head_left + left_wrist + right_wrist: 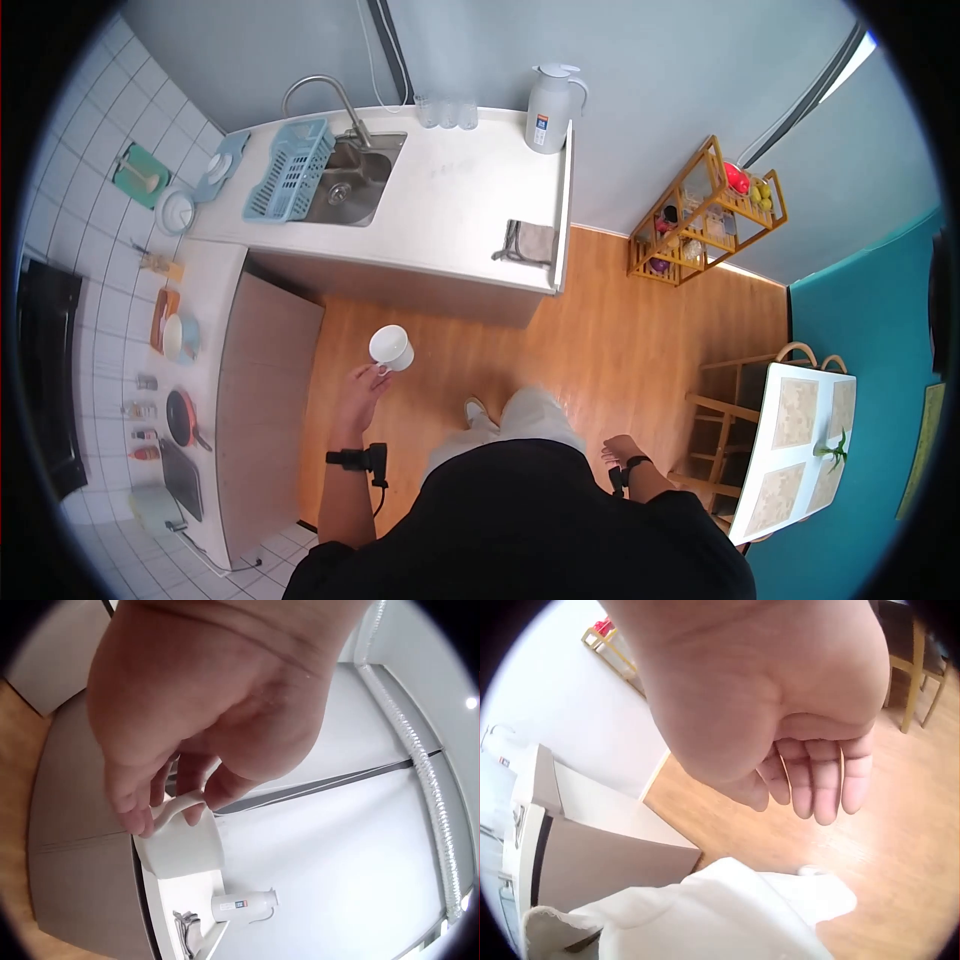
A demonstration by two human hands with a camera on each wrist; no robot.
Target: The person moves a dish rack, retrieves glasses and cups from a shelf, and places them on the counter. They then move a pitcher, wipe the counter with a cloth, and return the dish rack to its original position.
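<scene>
A white cup (391, 347) is in the left hand (364, 400), held out over the wooden floor in front of the counter. In the left wrist view the fingers and thumb of the left hand (210, 705) pinch the handle of the cup (184, 844). The right hand (625, 452) hangs beside the body, holding nothing. Its fingers droop loosely in the right wrist view, where the hand (772, 705) is above the floor and near the light trousers (705, 915).
The white counter (450, 200) bears a sink (345, 190), a blue dish rack (290, 170), a cloth (527, 243), several glasses (447, 114) and a jug (549, 108). A pan (181, 417) is on the left counter. At right stand a shelf cart (700, 215) and a table (764, 455).
</scene>
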